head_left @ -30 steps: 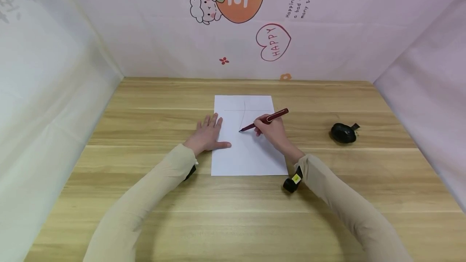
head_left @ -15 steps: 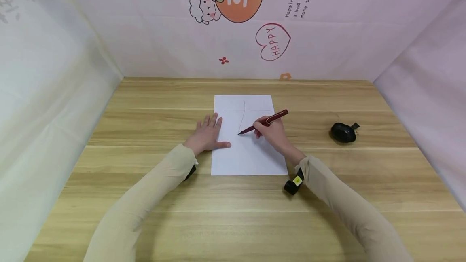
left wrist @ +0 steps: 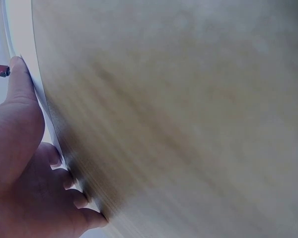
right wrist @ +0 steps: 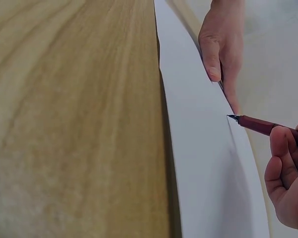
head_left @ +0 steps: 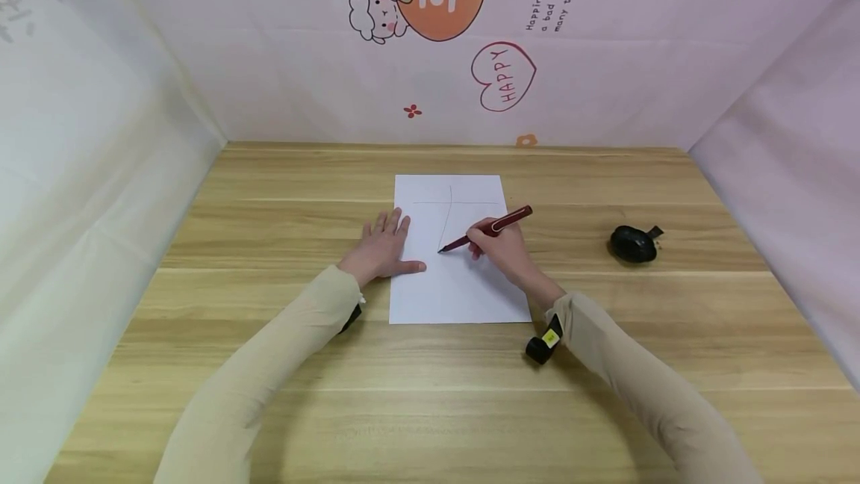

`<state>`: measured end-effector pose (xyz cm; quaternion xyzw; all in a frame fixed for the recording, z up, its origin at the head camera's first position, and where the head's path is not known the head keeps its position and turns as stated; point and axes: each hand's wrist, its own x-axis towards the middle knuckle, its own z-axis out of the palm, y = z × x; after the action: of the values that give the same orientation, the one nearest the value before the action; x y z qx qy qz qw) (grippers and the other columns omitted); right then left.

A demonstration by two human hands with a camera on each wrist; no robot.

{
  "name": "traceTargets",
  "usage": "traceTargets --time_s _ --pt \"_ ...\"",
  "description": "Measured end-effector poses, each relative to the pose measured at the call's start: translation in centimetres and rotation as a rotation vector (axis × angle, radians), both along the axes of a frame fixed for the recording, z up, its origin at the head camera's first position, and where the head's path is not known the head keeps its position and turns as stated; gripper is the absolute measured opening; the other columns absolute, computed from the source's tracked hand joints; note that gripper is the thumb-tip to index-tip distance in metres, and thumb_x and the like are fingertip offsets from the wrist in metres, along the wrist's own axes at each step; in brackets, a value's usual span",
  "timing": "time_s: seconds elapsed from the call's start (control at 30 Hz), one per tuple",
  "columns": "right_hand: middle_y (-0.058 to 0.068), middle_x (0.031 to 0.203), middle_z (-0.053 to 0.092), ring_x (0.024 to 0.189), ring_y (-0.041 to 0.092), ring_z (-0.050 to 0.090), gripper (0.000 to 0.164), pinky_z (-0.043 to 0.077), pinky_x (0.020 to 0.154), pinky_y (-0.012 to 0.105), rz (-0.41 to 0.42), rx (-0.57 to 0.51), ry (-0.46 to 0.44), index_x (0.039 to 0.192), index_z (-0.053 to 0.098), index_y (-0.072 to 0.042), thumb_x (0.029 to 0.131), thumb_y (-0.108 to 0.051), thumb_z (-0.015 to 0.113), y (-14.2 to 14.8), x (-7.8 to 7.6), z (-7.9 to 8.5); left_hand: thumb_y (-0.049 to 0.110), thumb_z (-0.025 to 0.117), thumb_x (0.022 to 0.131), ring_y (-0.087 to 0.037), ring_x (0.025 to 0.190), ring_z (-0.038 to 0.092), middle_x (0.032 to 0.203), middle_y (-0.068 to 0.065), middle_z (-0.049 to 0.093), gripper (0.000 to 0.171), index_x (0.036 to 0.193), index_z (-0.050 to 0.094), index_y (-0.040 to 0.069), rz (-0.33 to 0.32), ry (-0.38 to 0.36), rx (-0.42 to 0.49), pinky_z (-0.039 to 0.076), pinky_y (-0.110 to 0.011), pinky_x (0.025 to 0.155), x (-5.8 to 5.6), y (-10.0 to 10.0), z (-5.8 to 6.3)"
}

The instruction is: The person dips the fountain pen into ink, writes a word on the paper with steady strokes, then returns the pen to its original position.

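A white sheet of paper (head_left: 443, 297) lies on the wooden table. Thin lines cross near its top, and the upright one runs down to the nib. My right hand (head_left: 500, 241) grips a dark red fountain pen (head_left: 512, 216), its nib touching the paper left of that hand. The right wrist view shows the dark metal nib of the fountain pen (right wrist: 258, 125) at the sheet, with curled fingers (right wrist: 280, 144) around the barrel. My left hand (head_left: 383, 251) rests flat on the sheet's left edge, fingers spread and thumb on the paper.
A black rounded object with a short tab (head_left: 633, 245) sits on the table (head_left: 302, 394) to the right. Black wrist cameras show at both cuffs, the right one (head_left: 540, 346) with a yellow label. Behind the table hangs a printed white cloth (head_left: 302, 81), with pale cloths at both sides.
The pen's nib has moved slightly down the sheet and a little left, and the upright line has grown longer behind it. My left hand has stayed in place.
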<state>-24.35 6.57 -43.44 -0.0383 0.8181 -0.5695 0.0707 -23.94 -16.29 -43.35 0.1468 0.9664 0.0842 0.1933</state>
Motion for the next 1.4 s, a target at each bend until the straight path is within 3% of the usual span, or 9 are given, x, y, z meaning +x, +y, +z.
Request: traceTargets --time_s 0.73,1.4 --pt "-0.003 0.063 0.062 0.056 0.009 0.059 0.020 0.049 0.058 0.021 0.050 -0.024 -0.003 0.095 0.065 0.003 0.087 -0.014 0.058 0.2 0.8 -0.5 0.068 0.051 0.082 -0.037 0.146 -0.005 0.159 -0.014 -0.008 0.104 0.151 0.004 0.006 0.016 -0.031 0.022 0.004 -0.058 0.116 -0.2 -0.1 0.1" --pt "-0.004 0.063 0.062 0.056 0.010 0.059 0.019 0.047 0.057 0.023 0.085 -0.024 -0.036 0.095 0.065 0.004 0.087 -0.012 0.059 0.0 1.8 -0.5 0.066 0.050 0.084 -0.038 0.146 -0.004 0.158 -0.015 -0.008 0.101 0.151 0.003 0.007 0.015 -0.008 -0.006 0.006 -0.058 0.116 -0.3 -0.1 -0.4"
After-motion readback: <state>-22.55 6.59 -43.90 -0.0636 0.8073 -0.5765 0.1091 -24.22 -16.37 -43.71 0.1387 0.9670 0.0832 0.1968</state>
